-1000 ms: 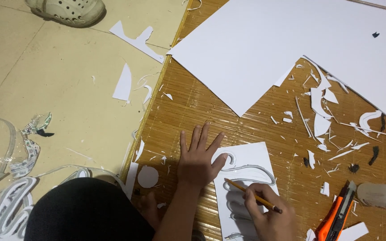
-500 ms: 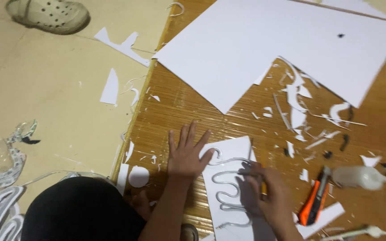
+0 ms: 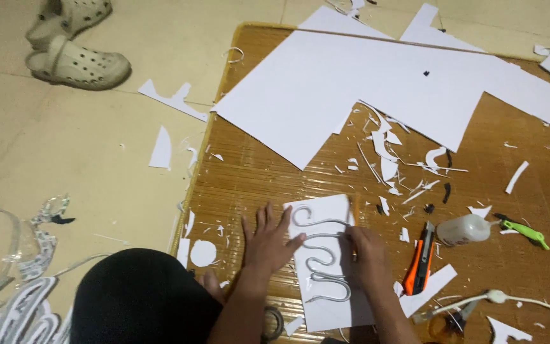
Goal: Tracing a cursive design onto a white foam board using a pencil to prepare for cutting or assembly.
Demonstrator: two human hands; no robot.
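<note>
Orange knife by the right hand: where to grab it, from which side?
Grip the orange knife mid-handle, coming from above. It lies flat on the mat, long axis running near to far, its long sides free between the white card and the bottle.

The mat [image 3: 256, 185] under my hands is woven bamboo, ribbed with a dull sheen. On it, the small white board [image 3: 326, 267] looks matt, like foam sheet; the tube [image 3: 319, 245] snaking over it is smooth, greyish and glossy. Just right of that board, the orange cutter [image 3: 419, 260] is shiny plastic.
</note>
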